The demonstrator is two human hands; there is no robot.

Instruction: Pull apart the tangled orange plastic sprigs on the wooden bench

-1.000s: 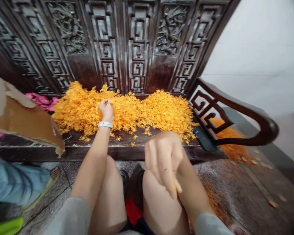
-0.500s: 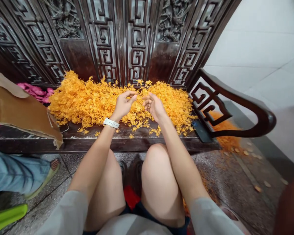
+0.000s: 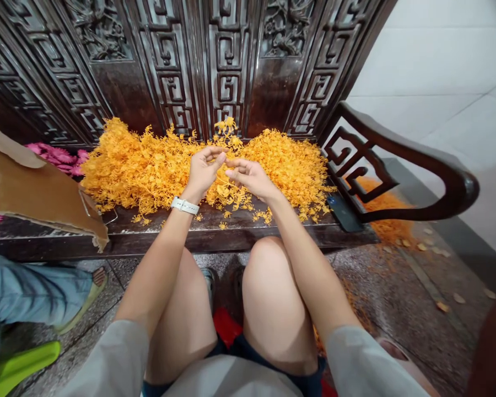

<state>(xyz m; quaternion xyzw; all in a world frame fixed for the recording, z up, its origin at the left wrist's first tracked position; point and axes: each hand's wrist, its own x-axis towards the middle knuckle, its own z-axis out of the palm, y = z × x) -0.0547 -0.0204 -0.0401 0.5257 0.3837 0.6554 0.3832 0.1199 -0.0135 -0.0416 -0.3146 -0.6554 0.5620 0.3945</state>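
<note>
A long heap of orange artificial flower sprigs [image 3: 136, 165] lies on the dark wooden bench. In front of it, my left hand [image 3: 204, 172], with a pale watch strap on the wrist, is closed in a pinch on one orange sprig [image 3: 227, 125], whose flower heads stick up beyond my fingers. My right hand [image 3: 250, 177] is close beside it, thumb and fingertips pinched together at the sprig's lower part. The thin stem is mostly hidden by my fingers, so the exact grip of the right hand is hard to see.
A cardboard box [image 3: 37, 187] stands at the left, with pink flowers [image 3: 60, 157] behind it. A dark phone [image 3: 345, 214] lies by the bench's curved armrest [image 3: 434, 160]. Orange bits [image 3: 391, 220] cover the floor at right. Another person's leg [image 3: 37, 289] is at the lower left.
My right hand has moved left and turned inward, its fingertips closing near my left hand's. The sprig's heads have shifted left and up. The view has shifted slightly.
</note>
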